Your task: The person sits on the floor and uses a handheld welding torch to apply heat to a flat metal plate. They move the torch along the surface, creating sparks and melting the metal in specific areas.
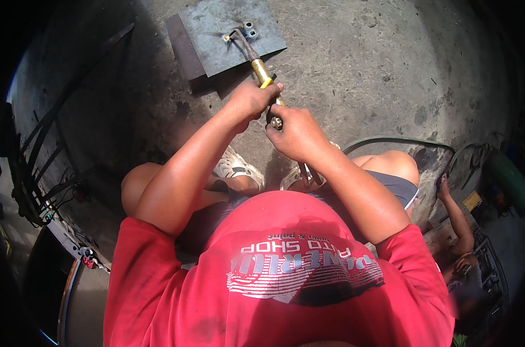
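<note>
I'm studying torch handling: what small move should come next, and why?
Probably a slight steadying of the torch with the left hand, to hold its bent tip by the bright spot on the gray metal sheet. The tip points toward that spot, the left hand grips the torch, and the right hand is at the rear brass fitting.

Upper sheet [213, 49] far, atop lower sheet [183, 55], on floor [361, 69]; torch [259, 68] nearer, tip over upper sheet, left hand [254, 99] round its body, right hand [297, 132] nearer, rightward, at its rear; hose [384, 138] right.
</note>
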The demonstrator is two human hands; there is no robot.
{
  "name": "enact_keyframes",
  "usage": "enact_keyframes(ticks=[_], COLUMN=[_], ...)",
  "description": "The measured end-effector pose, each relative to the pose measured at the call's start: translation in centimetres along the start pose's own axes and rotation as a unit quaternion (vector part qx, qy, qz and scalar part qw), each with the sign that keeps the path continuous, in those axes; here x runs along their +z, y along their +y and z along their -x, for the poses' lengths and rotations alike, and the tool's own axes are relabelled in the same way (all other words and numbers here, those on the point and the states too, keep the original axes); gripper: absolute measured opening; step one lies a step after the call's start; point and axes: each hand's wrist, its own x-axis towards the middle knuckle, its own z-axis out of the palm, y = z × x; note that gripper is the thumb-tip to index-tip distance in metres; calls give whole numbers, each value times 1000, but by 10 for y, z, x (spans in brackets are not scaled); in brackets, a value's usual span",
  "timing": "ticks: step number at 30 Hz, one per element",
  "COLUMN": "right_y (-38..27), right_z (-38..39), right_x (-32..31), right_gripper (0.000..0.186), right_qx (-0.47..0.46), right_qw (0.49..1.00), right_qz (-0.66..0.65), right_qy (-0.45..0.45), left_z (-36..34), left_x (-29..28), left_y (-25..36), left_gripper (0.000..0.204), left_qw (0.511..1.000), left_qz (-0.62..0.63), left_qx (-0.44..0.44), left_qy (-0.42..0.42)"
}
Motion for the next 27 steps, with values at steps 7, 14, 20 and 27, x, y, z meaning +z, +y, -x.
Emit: enact_keyframes(ticks=[7, 14, 20, 27], right_y=[-2, -1, -2, -2], right_z=[0, -1, -1, 0], right_x=[-1, 1, -1, -1], right_gripper=[26, 27, 28, 29], right_qx=[15, 14, 19, 18], right_qw=[1000, 1000, 1000, 1000], right_qz=[-12, -12, -15, -11], right_qy=[-12, -8, -18, -17], left_z=[2, 0, 1, 0], left_x=[0, 0, -1, 0], left_y=[1, 0, -1, -2], left_gripper=[35, 35, 34, 35], left_qw=[1000, 1000, 1000, 1000], left_qz=[-4, -10, -2, -5], left_qx=[-1, -5, -2, 7], left_qy=[3, -2, -12, -3])
